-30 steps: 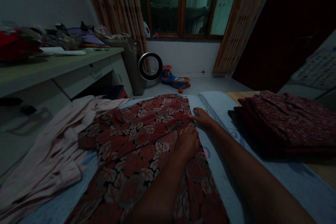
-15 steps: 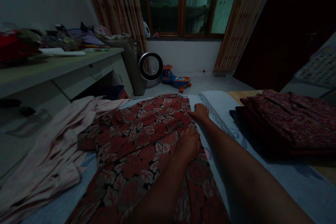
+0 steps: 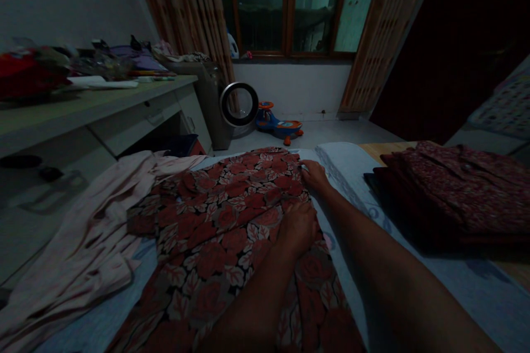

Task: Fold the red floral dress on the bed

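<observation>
Though dim, enough to read: a red floral garment (image 3: pixel 232 231), spread flat across the pale sheet (image 3: pixel 414 265), from the far middle down to the near edge. Thin and soft by the look of its folds, light, limp, likely to slide and wrinkle; best taken at an edge or corner, not mid-panel. Left hand (image 3: pixel 297 227) flat on the cloth near its right edge, palm down, pressing, nothing gripped. Right hand (image 3: pixel 314 174) farther off at the far right corner, fingers on or pinching the hem — cannot tell which. Pink cloth (image 3: pixel 83 237) bunched left; dark folded pile (image 3: pixel 455 193) right.
</observation>
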### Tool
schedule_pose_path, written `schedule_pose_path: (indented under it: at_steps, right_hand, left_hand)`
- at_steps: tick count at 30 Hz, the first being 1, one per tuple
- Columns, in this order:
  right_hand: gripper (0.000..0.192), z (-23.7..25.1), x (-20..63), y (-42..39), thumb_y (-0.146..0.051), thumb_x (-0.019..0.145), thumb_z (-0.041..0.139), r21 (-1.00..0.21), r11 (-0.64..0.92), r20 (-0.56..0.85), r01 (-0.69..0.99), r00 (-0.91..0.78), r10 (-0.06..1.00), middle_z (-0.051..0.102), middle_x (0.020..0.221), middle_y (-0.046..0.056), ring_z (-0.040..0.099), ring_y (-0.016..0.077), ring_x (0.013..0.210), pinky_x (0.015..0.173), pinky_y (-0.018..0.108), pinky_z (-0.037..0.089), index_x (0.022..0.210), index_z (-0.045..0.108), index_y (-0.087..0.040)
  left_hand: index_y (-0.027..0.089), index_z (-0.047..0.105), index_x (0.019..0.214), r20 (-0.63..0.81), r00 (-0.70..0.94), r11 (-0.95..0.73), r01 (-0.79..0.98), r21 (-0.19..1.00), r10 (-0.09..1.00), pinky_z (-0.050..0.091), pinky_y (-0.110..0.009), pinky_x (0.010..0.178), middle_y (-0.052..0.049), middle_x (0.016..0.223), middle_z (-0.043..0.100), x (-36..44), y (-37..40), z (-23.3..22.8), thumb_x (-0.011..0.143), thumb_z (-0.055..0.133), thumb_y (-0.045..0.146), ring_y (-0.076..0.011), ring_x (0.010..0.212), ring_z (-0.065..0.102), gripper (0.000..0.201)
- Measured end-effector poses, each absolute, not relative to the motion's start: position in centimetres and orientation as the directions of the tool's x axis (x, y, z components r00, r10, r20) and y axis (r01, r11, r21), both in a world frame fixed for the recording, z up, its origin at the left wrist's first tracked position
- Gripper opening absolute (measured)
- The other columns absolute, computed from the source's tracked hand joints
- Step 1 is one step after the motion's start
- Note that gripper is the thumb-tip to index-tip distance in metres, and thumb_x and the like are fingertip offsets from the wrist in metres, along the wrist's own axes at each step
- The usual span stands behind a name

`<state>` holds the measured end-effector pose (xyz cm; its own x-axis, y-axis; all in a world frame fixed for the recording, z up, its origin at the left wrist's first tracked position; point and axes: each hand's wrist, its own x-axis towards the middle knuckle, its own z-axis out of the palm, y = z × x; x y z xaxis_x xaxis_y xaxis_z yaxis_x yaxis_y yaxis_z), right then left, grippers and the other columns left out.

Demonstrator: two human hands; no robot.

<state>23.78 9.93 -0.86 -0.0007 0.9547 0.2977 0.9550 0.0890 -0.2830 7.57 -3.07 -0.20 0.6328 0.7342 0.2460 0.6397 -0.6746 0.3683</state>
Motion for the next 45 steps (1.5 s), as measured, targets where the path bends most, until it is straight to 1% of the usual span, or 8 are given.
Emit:
schedule_pose_path:
  at_steps: [4,9,13,20,27,30,40,45]
  right_hand:
    - [0.046,-1.0,23.7,8.4,-0.025,0.095,0.038,-0.236,0.261,0.163,0.936,-0.226,0.960,0.058,0.143,0.008,0.049,0.0268,0.131,0.106,0.045,0.036,0.138,0.055,-0.024]
    - [0.048,-1.0,23.5,7.8,-0.034,0.100,0.034,-0.143,0.147,0.092,0.979,-0.135,0.987,0.043,0.157,0.009,0.035,0.0350,0.142,0.108,0.059,0.031,0.146,0.046,-0.025]
    - [0.045,-0.3,23.5,7.1,-0.033,0.100,0.032,-0.142,0.068,0.102,0.987,-0.054,0.993,0.048,0.152,0.012,0.039,0.0345,0.139,0.106,0.055,0.033,0.140,0.050,-0.023]
    - [0.042,-0.7,22.8,4.3,-0.033,0.098,0.041,-0.191,0.211,0.100,0.959,-0.195,0.976,0.052,0.149,0.011,0.043,0.0287,0.135,0.107,0.050,0.031,0.139,0.048,-0.023]
    - [0.039,0.0,23.4,3.4,-0.030,0.100,0.039,-0.182,0.032,0.107,0.983,-0.013,0.994,0.050,0.150,0.011,0.041,0.0296,0.137,0.109,0.050,0.030,0.137,0.051,-0.023]
    - [0.038,0.1,22.9,2.4,-0.030,0.098,0.042,-0.227,0.084,0.137,0.970,-0.054,0.989,0.056,0.143,0.013,0.047,0.0284,0.132,0.107,0.047,0.032,0.134,0.053,-0.022]
    - [0.042,0.0,22.9,-0.4,-0.030,0.099,0.042,-0.212,0.028,0.111,0.977,-0.004,0.994,0.047,0.152,0.014,0.039,0.0300,0.139,0.113,0.058,0.025,0.139,0.050,-0.021]
    - [0.044,0.1,22.7,-2.1,-0.025,0.099,0.039,-0.288,0.186,0.133,0.939,-0.153,0.979,0.048,0.152,0.010,0.041,0.0268,0.139,0.115,0.055,0.025,0.142,0.049,-0.024]
  left_hand:
    - [0.018,0.066,0.101,0.274,0.625,-0.679,0.626,0.384,0.731,0.045,-0.039,0.101,-0.007,0.113,0.067,7.5,-3.0,-0.6,0.090,0.056,0.017,-0.0239,0.109,0.059,0.016]
    - [0.018,0.067,0.103,0.288,0.630,-0.688,0.598,0.412,0.721,0.045,-0.038,0.103,-0.007,0.113,0.068,7.3,-3.1,-0.6,0.088,0.057,0.014,-0.0228,0.109,0.060,0.019]
    - [0.018,0.069,0.104,0.298,0.627,-0.688,0.585,0.430,0.720,0.045,-0.037,0.104,-0.006,0.115,0.068,7.2,-3.2,-0.5,0.088,0.056,0.013,-0.0217,0.110,0.060,0.021]
    - [0.019,0.070,0.103,0.311,0.562,-0.642,0.678,0.357,0.766,0.047,-0.039,0.098,-0.007,0.110,0.067,7.1,-3.3,-0.4,0.089,0.058,0.017,-0.0247,0.108,0.057,0.018]
    - [0.018,0.069,0.097,0.282,0.580,-0.645,0.686,0.338,0.764,0.047,-0.037,0.096,-0.008,0.104,0.067,7.1,-3.6,-0.2,0.089,0.057,0.017,-0.0236,0.105,0.058,0.014]
    - [0.018,0.068,0.096,0.304,0.564,-0.640,0.685,0.347,0.768,0.048,-0.035,0.096,-0.008,0.103,0.068,7.2,-3.5,-0.4,0.090,0.054,0.016,-0.0227,0.102,0.060,0.015]
    - [0.017,0.068,0.096,0.321,0.526,-0.612,0.729,0.307,0.788,0.050,-0.034,0.095,-0.009,0.101,0.070,7.6,-3.5,-1.2,0.088,0.053,0.016,-0.0231,0.101,0.063,0.017]
    - [0.018,0.069,0.096,0.266,0.476,-0.545,0.753,0.369,0.838,0.051,-0.033,0.092,-0.008,0.103,0.071,7.5,-3.7,-0.4,0.089,0.051,0.017,-0.0228,0.101,0.065,0.020]
